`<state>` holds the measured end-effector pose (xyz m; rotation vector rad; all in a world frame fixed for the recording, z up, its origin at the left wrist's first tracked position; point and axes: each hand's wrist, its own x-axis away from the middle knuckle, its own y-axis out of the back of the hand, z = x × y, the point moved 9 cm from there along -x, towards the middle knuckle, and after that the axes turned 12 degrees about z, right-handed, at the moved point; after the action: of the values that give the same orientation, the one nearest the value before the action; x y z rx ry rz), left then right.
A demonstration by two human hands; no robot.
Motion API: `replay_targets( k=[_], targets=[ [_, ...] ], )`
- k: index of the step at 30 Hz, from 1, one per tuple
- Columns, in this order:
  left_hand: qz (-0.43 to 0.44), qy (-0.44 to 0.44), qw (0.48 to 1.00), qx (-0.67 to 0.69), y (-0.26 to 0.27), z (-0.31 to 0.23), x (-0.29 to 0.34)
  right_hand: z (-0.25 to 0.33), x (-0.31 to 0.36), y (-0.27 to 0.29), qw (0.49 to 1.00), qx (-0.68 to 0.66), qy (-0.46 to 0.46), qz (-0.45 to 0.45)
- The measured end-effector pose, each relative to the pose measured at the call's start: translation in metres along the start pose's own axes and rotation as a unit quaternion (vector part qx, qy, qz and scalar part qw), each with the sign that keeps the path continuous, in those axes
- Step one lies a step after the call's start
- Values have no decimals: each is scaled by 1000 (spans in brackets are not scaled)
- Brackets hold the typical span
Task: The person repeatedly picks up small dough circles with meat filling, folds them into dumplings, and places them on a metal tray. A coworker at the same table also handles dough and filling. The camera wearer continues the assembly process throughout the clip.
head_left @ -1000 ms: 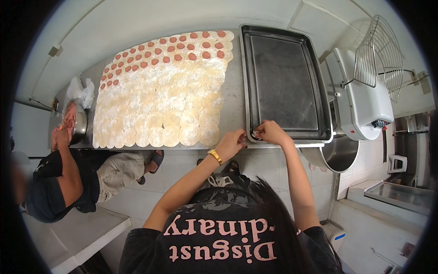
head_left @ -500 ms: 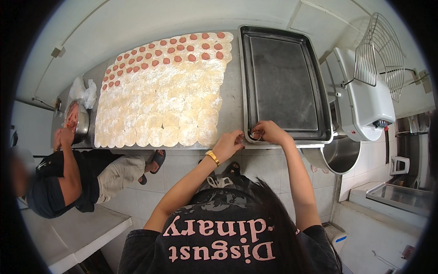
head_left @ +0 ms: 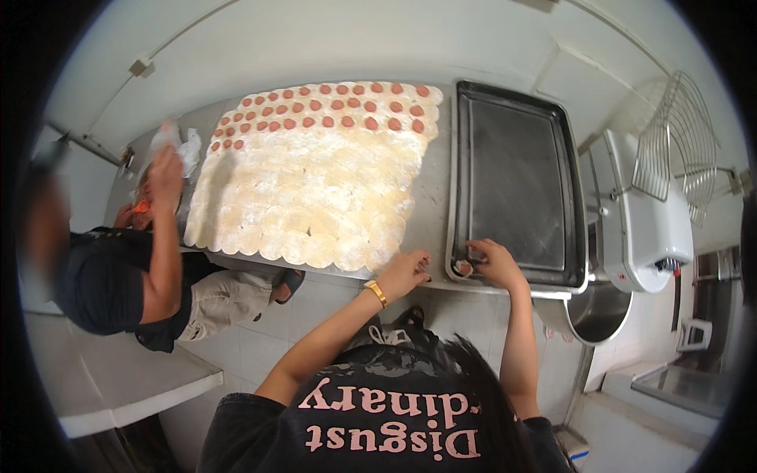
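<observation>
A small pale folded dumpling [head_left: 463, 268] sits in the near left corner of a large black baking tray [head_left: 512, 277]. Just right of it hovers my right hand [head_left: 497, 266], its thumb and fingers apart with nothing between them. My left hand [head_left: 404, 273], with a gold watch at the wrist, is at the table's front edge between the wrapper sheets and the tray. Its fingers are curled in, and whatever they may hold is hidden. To the left, overlapping round dough wrappers [head_left: 307, 189] dusted with flour cover the table; the far rows carry pink filling dabs [head_left: 337, 104].
At the left, a co-worker's raised hand [head_left: 164, 169] is by a filling bowl, partly hidden, and white plastic bags [head_left: 189, 150]. Right of the tray stand a white machine [head_left: 643, 209] with a wire guard [head_left: 670, 146] and a steel bowl [head_left: 601, 315].
My right fingers have spread and let go of the dumpling, now lying in the tray corner. The co-worker has raised one hand. The whole view has shifted, so the table sits lower and further right.
</observation>
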<state>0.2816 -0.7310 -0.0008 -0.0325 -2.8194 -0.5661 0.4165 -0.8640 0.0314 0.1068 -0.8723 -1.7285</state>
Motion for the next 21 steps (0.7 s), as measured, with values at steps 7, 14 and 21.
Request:
replay_targets(
  k=[7,14,21],
  targets=[
    [-146,-13,988,-52,84,-5,25,17,1,21,992,-28,57,-110],
    [-426,-4,891,-155,300,46,57,48,-29,25,991,-32,28,-130],
    [-531,172,803,-210,568,162,81,80,-65,11,985,-80,-1,-155]
  ],
)
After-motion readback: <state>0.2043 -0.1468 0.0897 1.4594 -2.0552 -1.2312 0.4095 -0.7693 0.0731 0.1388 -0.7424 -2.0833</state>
